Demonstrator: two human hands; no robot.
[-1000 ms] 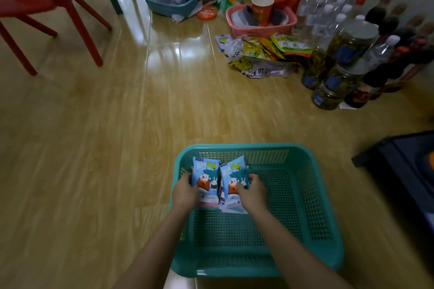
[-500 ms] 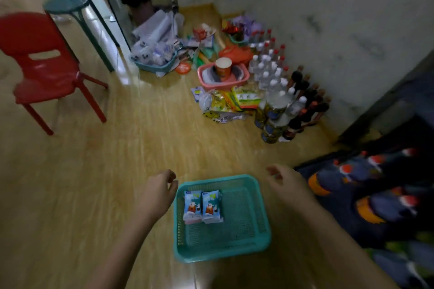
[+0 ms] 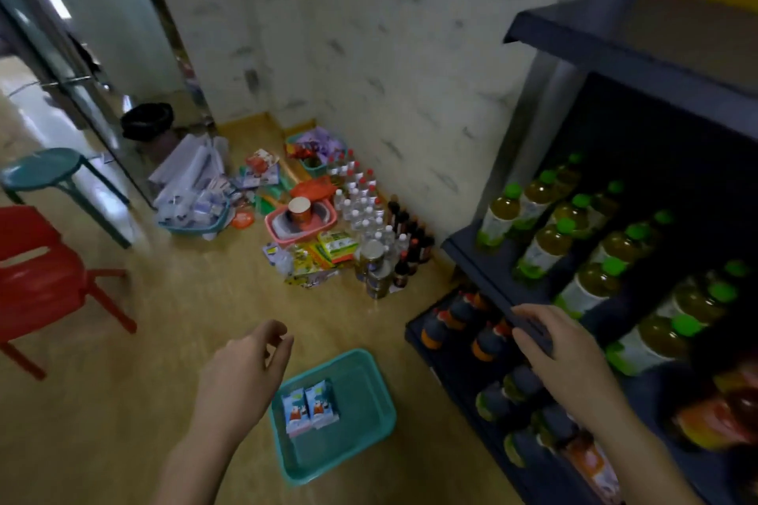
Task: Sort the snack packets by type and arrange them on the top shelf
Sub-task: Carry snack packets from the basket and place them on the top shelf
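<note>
snack packets (image 3: 310, 407) lie in the teal basket (image 3: 361, 439), below both empty, loosely spread hands (image 3: 242, 373).

Dim, soft and motion-blurred, daylight glaring upper left, wide-angle edges bent.

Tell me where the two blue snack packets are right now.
The blue snack packets lie side by side in the teal basket on the floor, bottom centre, below the left hand.
</note>
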